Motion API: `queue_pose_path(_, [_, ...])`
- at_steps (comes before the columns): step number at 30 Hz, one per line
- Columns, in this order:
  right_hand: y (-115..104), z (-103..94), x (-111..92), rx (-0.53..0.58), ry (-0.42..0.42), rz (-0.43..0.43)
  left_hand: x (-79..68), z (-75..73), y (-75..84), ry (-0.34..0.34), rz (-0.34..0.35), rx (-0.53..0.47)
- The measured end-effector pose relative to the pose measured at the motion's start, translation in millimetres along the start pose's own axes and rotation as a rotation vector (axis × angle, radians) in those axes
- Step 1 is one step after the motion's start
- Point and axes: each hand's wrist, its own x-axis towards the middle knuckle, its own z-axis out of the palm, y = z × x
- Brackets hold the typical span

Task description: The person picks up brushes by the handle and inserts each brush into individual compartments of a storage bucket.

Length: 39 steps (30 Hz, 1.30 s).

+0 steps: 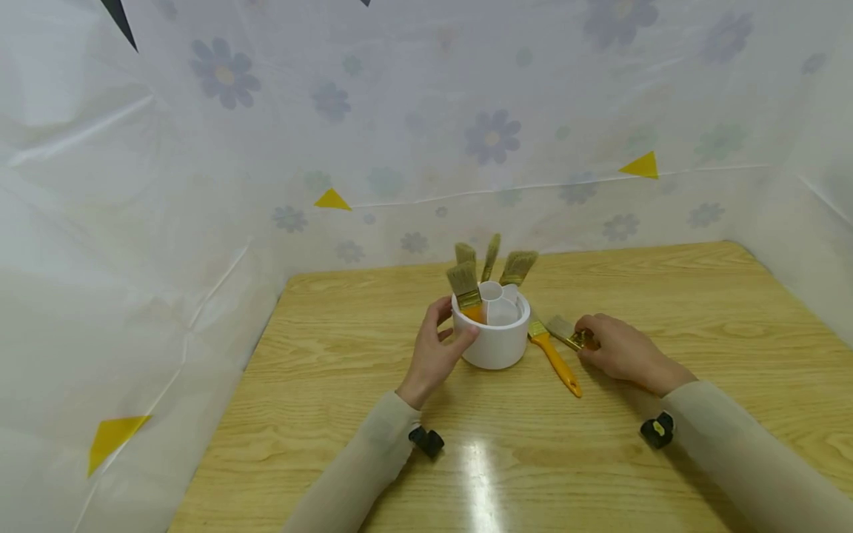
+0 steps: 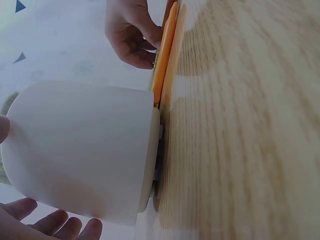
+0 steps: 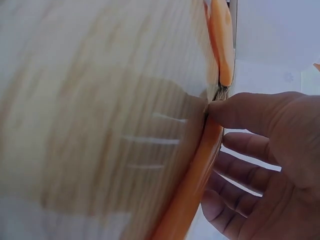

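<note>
A white round holder (image 1: 493,348) with inner compartments stands on the table. My left hand (image 1: 436,355) grips its left side, thumb near the front rim and fingers round the back. Several paintbrushes stick up from it bristles first, among them one brush (image 1: 463,277) with an orange handle. Right of the holder, a paintbrush (image 1: 563,329) lies on the table, and my right hand (image 1: 626,352) pinches it near its metal band. The right wrist view shows its orange handle (image 3: 187,195) running under the palm. Another orange-handled paintbrush (image 1: 560,366) lies between the holder and my right hand.
The wooden table (image 1: 320,414) meets a flowered plastic sheet (image 1: 413,148) at the back, with further sheeting (image 1: 100,259) on the left. Yellow tape pieces (image 1: 642,166) stick to the sheeting. Each wrist carries a small black camera mount (image 1: 658,430).
</note>
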Motion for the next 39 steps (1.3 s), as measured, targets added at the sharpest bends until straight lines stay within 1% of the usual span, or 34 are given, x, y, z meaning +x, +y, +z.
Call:
queue_pose_path(9, [0, -5.5, 1, 0.037, -0.038, 0.045, -0.1, -1.2, 0.9, -0.008, 0.027, 0.005])
queue_pose_path(15, [2, -6.1, 2, 0.036, -0.046, 0.018, -0.5, -0.7, 1.1, -0.004, 0.017, 0.008])
queue_pose_path(23, [1, -6.0, 3, 0.018, -0.044, 0.011, 1.0, -0.4, -0.2, 0.002, 0.007, 0.002])
queue_pose_path(25, [1, -6.3, 3, 0.018, -0.044, 0.009, 3.7, 0.2, -7.6, 0.003, 0.006, -0.001])
queue_pose_path(30, [0, -6.2, 3, 0.014, -0.044, 0.016, 11.4, 2.3, -32.0, 0.009, 0.009, 0.010])
queue_pose_path(31, [0, -6.0, 3, 0.012, -0.044, 0.017, 11.8, 2.6, -34.4, 0.012, 0.011, 0.013])
queue_pose_path(33, [0, -5.6, 3, 0.011, -0.042, 0.022, 12.2, 2.9, -37.3, 0.018, 0.011, 0.019])
queue_pose_path(39, [0, -6.1, 2, 0.020, -0.029, 0.039, 12.2, 2.9, -38.6, 0.034, 0.019, 0.033])
